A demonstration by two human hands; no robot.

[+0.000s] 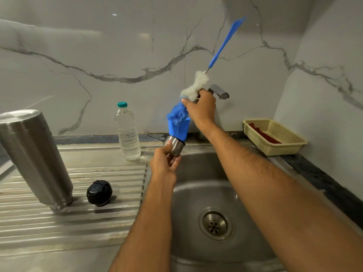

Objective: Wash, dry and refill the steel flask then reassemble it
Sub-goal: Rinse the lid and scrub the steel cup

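Observation:
The steel flask body (37, 154) stands upside down on the ribbed drainboard at the left. Its black inner stopper (99, 192) lies beside it. My left hand (165, 163) grips the flask's cup lid (177, 137), steel outside with a blue lining, tilted above the sink's left rim. My right hand (202, 107) grips the bristle part of a bottle brush (193, 88), white and blue bristles, whose blue tuft sits in the cup's mouth. The brush's blue handle (225, 43) points up and to the right.
A clear plastic water bottle (127, 132) with a teal cap stands at the back of the drainboard. The steel tap (220, 92) juts from the marble wall behind my right hand. The sink basin (196, 173) with its drain (215, 224) lies below. A cream basket (275, 137) holding a red cloth sits at right.

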